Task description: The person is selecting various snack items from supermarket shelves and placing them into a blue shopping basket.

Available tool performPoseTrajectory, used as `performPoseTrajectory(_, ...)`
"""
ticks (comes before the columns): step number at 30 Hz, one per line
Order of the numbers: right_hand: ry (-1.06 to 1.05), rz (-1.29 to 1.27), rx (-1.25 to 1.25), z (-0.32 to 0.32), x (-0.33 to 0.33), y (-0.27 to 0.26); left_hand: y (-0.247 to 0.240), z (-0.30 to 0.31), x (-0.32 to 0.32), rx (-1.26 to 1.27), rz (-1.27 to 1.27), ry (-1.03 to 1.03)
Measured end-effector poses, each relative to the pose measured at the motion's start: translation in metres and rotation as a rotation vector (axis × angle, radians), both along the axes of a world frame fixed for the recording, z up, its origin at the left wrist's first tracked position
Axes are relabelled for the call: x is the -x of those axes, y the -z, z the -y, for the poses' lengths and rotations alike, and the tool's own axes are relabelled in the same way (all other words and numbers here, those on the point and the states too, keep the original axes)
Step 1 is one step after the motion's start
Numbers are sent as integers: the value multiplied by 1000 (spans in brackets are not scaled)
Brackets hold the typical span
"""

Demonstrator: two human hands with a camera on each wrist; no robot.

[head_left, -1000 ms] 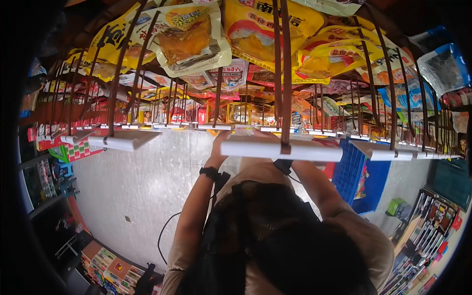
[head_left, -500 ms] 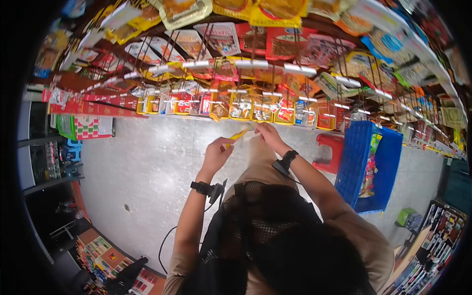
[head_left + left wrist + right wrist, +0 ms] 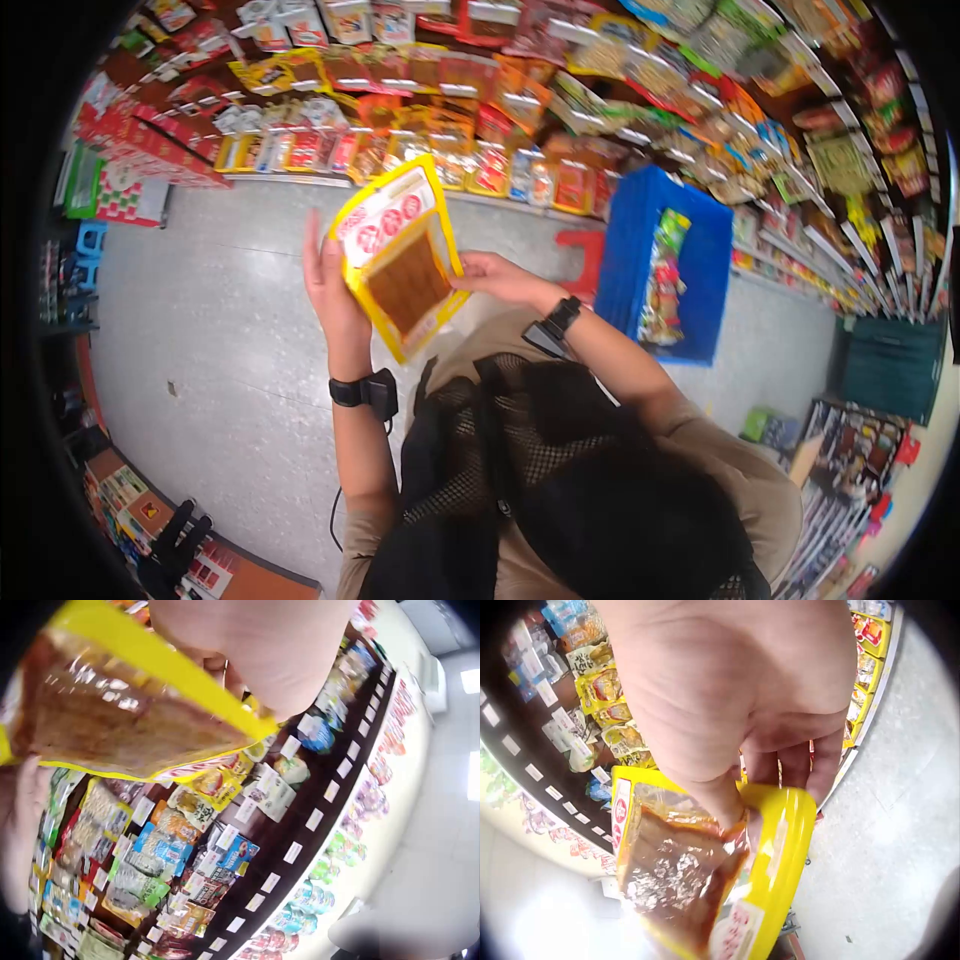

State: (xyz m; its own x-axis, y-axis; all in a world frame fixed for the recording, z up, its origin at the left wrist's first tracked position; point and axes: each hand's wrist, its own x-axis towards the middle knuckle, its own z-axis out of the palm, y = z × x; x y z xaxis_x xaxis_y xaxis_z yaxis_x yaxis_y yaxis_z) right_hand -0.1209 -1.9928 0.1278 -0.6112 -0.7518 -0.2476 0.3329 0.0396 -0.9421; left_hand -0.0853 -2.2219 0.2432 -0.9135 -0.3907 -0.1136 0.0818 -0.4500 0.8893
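Packet, yellow-edged (image 3: 405,262), now faces us broadly between both hands; half a second ago we had it as a thin yellow strip, nearly edge-on. Nearest, one black mesh garment (image 3: 450,440) covers the torso. Left hand (image 3: 335,290): fingers have gone from bent round the packet's end to mostly straight and pointing away from us, hand against the packet's left edge. Right hand (image 3: 505,280) pinches the opposite edge, thumb on the front face per the right wrist view. Packet sits tilted above the floor (image 3: 240,340), brown contents behind a clear window, three red round marks beside it. Counts, near to far: two hands, one black wrist strap on each (left (image 3: 365,393), right (image 3: 555,325)), one held packet. Past them we get one red stool (image 3: 585,262), partly hidden behind one blue crate (image 3: 630,240); crate holds colourful packages, overlapping, number not readable. Crate and stool now show further left and higher in the head view than before, and more of the right-hand shelving has come in. Farthest, shelf rows (image 3: 335,180) full of bagged goods, too many and too blurred for us to count.
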Motion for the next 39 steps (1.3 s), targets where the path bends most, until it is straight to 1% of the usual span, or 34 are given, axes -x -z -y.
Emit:
performPoseTrajectory(2, 132, 121, 125, -25, -19, -15, 1, -34, -14, -229, -20, -5)
performPoseTrajectory(3, 201, 120, 92, -41, -28, -8, 22, -44, -25, -442, -76, 120)
performPoseTrajectory(5, 375, 136, 12, -76, -47, -5, 71, -72, -50, -605, 93, 197)
performPoseTrajectory(6, 461, 148, -25, -96, -55, -2, 88, -89, -57, -681, 182, 233)
performPoseTrajectory(9, 627, 54, -164, -164, -79, 52, 104, -167, -67, -153, 388, 553)
performPoseTrajectory(12, 660, -116, -314, -239, -108, 88, 122, -231, -79, 66, 550, 786)
performPoseTrajectory(13, 660, 3, -291, -266, -117, 80, 124, -260, -81, 66, 569, 773)
performPoseTrajectory(15, 656, 248, -245, -320, -145, 49, 143, -315, -86, 74, 582, 823)
performPoseTrajectory(17, 775, 292, -243, -376, -176, 48, 150, -373, -96, 76, 601, 888)
performPoseTrajectory(19, 872, 288, -253, -429, -193, 42, 153, -430, -93, 93, 587, 965)
performPoseTrajectory(22, 930, 224, -260, -504, -226, 78, 177, -498, -99, 96, 520, 1070)
performPoseTrajectory(23, 935, 208, -275, -524, -233, 88, 192, -517, -101, 213, 552, 1092)
performPoseTrajectory(25, 957, 303, -342, -547, -245, 105, 206, -543, -112, 299, 646, 1135)
performPoseTrajectory(26, 964, 349, -372, -553, -246, 108, 212, -551, -116, 344, 693, 1150)
performPoseTrajectory(27, 946, 403, -430, -556, -247, 111, 229, -555, -123, 347, 699, 1207)
performPoseTrajectory(30, 824, 454, -475, -563, -248, 134, 259, -554, -148, 403, 808, 1205)
performPoseTrajectory(31, 749, 404, -423, -567, -254, 164, 272, -550, -159, 386, 800, 1150)
performPoseTrajectory(34, 796, 431, -272, -563, -248, 164, 281, -529, -200, 368, 640, 800)
performPoseTrajectory(35, 716, 460, -351, -564, -246, 157, 277, -520, -209, 443, 614, 748)
performPoseTrajectory(36, 677, 551, -364, -567, -245, 159, 273, -506, -220, 518, 591, 691)
performPoseTrajectory(38, 591, 728, -397, -574, -242, 169, 297, -467, -257, 530, 614, 598)
performPoseTrajectory(39, 543, 685, -442, -579, -243, 185, 316, -443, -283, 490, 720, 529)
